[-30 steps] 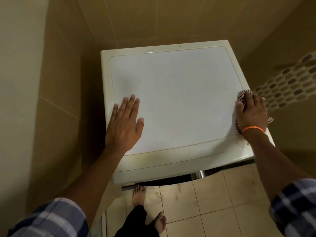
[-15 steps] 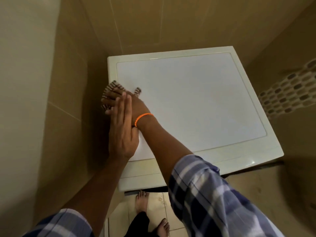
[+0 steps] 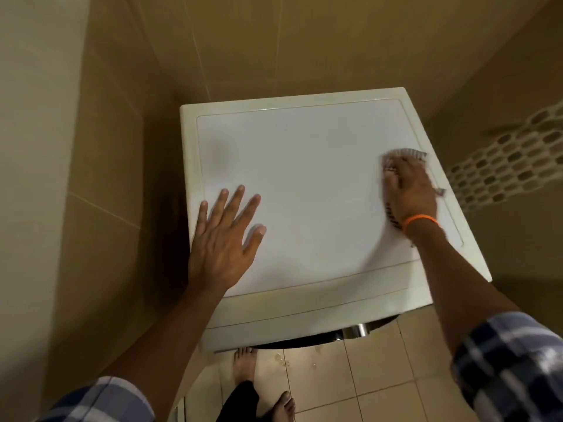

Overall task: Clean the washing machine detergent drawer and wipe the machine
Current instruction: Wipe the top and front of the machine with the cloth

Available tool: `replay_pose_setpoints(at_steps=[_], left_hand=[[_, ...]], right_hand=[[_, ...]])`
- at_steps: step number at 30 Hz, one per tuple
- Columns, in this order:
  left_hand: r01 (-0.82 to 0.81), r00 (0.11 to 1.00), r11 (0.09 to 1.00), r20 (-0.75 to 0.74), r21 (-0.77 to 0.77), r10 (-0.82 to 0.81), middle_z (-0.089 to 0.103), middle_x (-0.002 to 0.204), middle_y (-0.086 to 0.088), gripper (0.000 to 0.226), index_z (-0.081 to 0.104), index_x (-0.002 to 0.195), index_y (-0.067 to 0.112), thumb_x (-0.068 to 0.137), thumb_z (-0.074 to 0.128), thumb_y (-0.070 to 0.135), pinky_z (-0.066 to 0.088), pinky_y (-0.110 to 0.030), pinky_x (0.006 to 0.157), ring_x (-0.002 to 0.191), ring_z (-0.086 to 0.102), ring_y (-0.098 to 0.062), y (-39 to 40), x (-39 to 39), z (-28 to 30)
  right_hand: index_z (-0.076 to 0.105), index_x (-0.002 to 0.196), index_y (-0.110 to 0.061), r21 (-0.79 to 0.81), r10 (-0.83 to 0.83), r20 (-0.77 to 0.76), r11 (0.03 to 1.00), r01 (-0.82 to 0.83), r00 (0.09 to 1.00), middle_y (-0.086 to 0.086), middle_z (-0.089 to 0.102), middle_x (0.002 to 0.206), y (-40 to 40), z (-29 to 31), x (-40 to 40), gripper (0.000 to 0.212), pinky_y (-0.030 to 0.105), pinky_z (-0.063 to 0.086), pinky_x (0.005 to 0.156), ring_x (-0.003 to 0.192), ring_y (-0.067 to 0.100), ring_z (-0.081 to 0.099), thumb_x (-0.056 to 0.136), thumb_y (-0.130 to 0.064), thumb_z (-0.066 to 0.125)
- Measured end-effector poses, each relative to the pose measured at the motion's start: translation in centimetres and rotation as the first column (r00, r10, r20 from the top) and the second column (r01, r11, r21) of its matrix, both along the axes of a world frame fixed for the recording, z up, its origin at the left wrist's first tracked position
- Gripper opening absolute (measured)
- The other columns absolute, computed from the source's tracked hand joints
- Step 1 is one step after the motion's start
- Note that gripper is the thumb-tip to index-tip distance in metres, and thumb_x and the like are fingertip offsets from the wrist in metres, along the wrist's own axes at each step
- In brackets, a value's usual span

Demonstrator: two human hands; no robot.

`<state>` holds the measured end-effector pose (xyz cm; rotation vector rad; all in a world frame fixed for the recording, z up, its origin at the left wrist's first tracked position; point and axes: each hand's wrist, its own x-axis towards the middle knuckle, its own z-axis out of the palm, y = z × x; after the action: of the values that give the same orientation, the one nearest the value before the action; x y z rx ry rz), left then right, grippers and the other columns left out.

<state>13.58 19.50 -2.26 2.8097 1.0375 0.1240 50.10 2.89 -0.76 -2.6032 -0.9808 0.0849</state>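
Across the centre of the frame, your washing machine (image 3: 304,184) shows its white top panel, set against tan wall tiles (image 3: 243,41). Your left hand (image 3: 224,239) lies flat at the panel's lower left, fingers spread, gripping nothing. Your right hand (image 3: 409,190), blurred, presses a striped cloth (image 3: 402,155) onto the right edge, palm flat over it. An orange wristband (image 3: 420,222) circles that wrist.

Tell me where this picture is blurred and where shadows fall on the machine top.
Head view: right hand and its striped cloth are motion-smeared; left hand, flat on the washing machine top, is sharp; a soft grey shadow patch sits near the top's left rear.
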Motion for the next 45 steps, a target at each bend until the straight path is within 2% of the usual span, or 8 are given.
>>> replay_pose_setpoints(at_steps=[7, 11, 14, 19, 21, 30, 39, 45], left_hand=[[-0.019, 1.0, 1.0, 0.024, -0.007, 0.019, 0.003, 0.18, 0.006, 0.068, 0.009, 0.17, 0.039, 0.109, 0.019, 0.067, 0.01, -0.057, 0.132, 0.166, -0.001, -0.019, 0.0, 0.1, 0.2], [-0.02, 1.0, 1.0, 0.01, 0.0, 0.02, 0.004, 0.179, 0.008, 0.067, 0.011, 0.17, 0.04, 0.109, 0.022, 0.066, 0.011, -0.055, 0.132, 0.166, -0.002, -0.017, -0.2, 0.2, 0.5], [-0.029, 1.0, 1.0, 0.011, 0.004, 0.029, 0.023, 0.177, -0.001, 0.067, 0.033, 0.167, 0.026, 0.109, 0.031, 0.059, 0.015, -0.054, 0.131, 0.166, 0.011, -0.021, 0.0, 0.2, 0.5], [-0.049, 0.994, 0.999, -0.098, -0.001, 0.049, 0.031, 0.17, -0.024, 0.089, 0.036, 0.164, 0.005, 0.105, 0.001, 0.062, 0.011, -0.05, 0.133, 0.164, 0.017, -0.035, 0.0, 0.0, 0.7], [-0.089, 0.995, 0.996, -0.052, -0.023, 0.088, 0.024, 0.175, -0.019, 0.086, 0.03, 0.167, 0.009, 0.106, 0.015, 0.069, 0.013, -0.05, 0.133, 0.166, 0.01, -0.03, 0.0, 0.3, 0.7], [-0.094, 0.996, 0.994, -0.003, -0.054, 0.094, -0.006, 0.18, -0.004, 0.084, 0.004, 0.172, 0.019, 0.107, 0.024, 0.068, 0.009, -0.051, 0.134, 0.166, -0.008, -0.022, 0.0, 0.1, 0.1], [-0.107, 0.994, 0.994, 0.007, -0.009, 0.107, 0.005, 0.179, -0.008, 0.086, 0.014, 0.171, 0.014, 0.105, 0.034, 0.066, 0.014, -0.052, 0.133, 0.167, 0.002, -0.025, -0.1, 0.4, 0.0], [-0.108, 0.994, 0.994, -0.015, 0.003, 0.108, 0.005, 0.179, -0.009, 0.088, 0.013, 0.171, 0.014, 0.105, 0.036, 0.067, 0.015, -0.052, 0.133, 0.167, 0.001, -0.026, -0.1, 0.5, 0.0]], right_hand=[[0.05, 0.153, -0.008, -0.085, -0.278, 0.018, 0.957, 0.278, 0.961, 0.021, 0.045, 0.16, 2.2, -0.3, -0.8, 0.066, 0.051, 0.025, 0.125, 0.147, 0.043, 0.039, 0.106, -0.047, 0.026], [0.058, 0.145, -0.005, -0.016, 0.132, -0.008, 0.991, -0.132, 0.991, 0.022, 0.056, 0.149, 12.2, 0.2, -8.9, 0.069, 0.046, 0.028, 0.122, 0.14, 0.04, 0.047, 0.104, -0.041, 0.017], [0.051, 0.154, -0.012, -0.053, 0.45, -0.035, 0.891, -0.452, 0.892, 0.017, 0.047, 0.16, 20.8, 0.4, -17.6, 0.057, 0.046, 0.023, 0.126, 0.151, 0.035, 0.038, 0.108, -0.036, 0.027], [0.036, 0.162, -0.033, -0.12, 0.649, -0.028, 0.752, -0.648, 0.76, -0.002, 0.028, 0.173, 26.4, 0.5, -22.6, 0.054, 0.045, 0.019, 0.128, 0.16, 0.027, 0.022, 0.11, -0.047, 0.035], [0.046, 0.158, -0.031, -0.075, 0.685, 0.016, 0.728, -0.682, 0.729, 0.001, 0.038, 0.168, 25.4, 0.2, -21.2, 0.052, 0.046, 0.025, 0.126, 0.156, 0.029, 0.03, 0.109, -0.047, 0.037], [0.06, 0.148, -0.016, 0.043, 0.211, -0.003, 0.977, -0.211, 0.978, 0.016, 0.055, 0.154, 12.2, -0.6, -3.4, 0.053, 0.043, 0.033, 0.124, 0.144, 0.036, 0.049, 0.104, -0.041, 0.041], [0.042, 0.159, -0.014, -0.124, -0.173, 0.038, 0.976, 0.177, 0.984, 0.015, 0.036, 0.168, 4.9, -1.1, 6.4, 0.07, 0.044, 0.015, 0.131, 0.156, 0.034, 0.031, 0.101, -0.049, 0.024], [0.063, 0.144, -0.01, 0.082, 0.218, 0.081, 0.971, -0.224, 0.973, 0.019, 0.059, 0.148, 15.5, -0.2, -5.0, 0.049, 0.043, 0.035, 0.122, 0.139, 0.036, 0.053, 0.103, -0.031, 0.046]])
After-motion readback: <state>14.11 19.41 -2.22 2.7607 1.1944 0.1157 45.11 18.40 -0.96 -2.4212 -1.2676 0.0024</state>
